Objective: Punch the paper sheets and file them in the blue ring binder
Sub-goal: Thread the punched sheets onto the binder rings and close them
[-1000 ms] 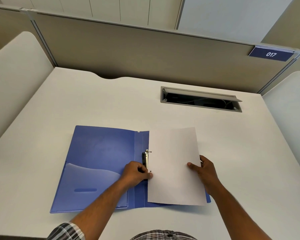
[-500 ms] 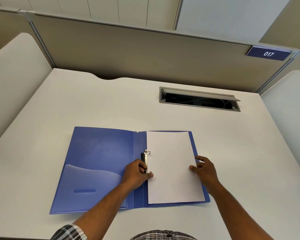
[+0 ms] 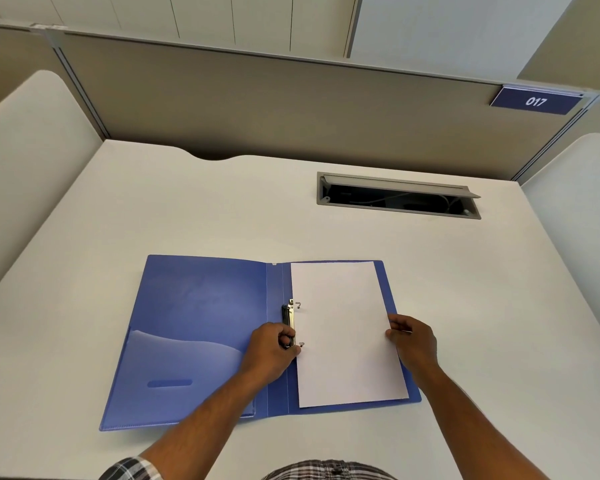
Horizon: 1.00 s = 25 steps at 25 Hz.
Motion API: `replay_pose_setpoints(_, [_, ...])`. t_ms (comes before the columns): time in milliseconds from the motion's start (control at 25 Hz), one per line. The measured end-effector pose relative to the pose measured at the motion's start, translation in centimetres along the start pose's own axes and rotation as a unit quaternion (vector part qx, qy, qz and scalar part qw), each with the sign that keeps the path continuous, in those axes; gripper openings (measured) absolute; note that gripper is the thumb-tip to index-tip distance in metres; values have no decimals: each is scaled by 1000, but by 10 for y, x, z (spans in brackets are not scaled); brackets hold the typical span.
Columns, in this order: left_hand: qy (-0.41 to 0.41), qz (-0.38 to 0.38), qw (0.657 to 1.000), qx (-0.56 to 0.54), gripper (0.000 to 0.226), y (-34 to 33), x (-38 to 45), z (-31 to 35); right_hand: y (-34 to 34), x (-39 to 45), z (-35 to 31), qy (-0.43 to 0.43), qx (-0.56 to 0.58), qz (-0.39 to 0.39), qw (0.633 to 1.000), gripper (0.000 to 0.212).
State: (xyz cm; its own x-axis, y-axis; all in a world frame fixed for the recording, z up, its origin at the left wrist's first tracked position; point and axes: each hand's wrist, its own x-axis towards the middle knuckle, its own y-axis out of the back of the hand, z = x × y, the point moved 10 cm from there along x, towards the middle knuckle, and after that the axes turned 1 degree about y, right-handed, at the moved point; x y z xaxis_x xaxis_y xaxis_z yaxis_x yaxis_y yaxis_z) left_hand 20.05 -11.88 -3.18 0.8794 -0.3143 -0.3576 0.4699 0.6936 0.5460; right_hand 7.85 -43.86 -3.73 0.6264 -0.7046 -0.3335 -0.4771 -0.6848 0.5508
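The blue ring binder (image 3: 201, 320) lies open on the white desk, with a clear pocket on its left flap. White paper sheets (image 3: 343, 327) lie flat on its right flap, their left edge on the metal ring clip (image 3: 290, 318), whose two rings stand open through the paper's edge. My left hand (image 3: 274, 351) curls its fingers round the lower end of the ring clip. My right hand (image 3: 413, 341) pinches the right edge of the sheets about halfway down.
A grey cable slot (image 3: 397, 195) with a raised flap is set in the desk (image 3: 187, 209) at the back right. Beige partitions wall the desk on three sides, with a blue "017" sign (image 3: 536, 101) at the upper right.
The sheets have come down from a tilted, overhanging position to lie flat and square on the right flap. Both hands stayed at the clip and the paper's right edge.
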Motion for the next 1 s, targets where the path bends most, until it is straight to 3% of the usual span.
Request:
replay_pose_setpoints(760, [1, 1, 1000, -1, 28, 0, -5, 0, -6, -2, -1, 16, -49, 5, 999, 32])
replay_pose_setpoints(1000, [-14, 5, 999, -48, 26, 5, -15, -1, -3, -18, -13, 52, -47, 68, 995, 34])
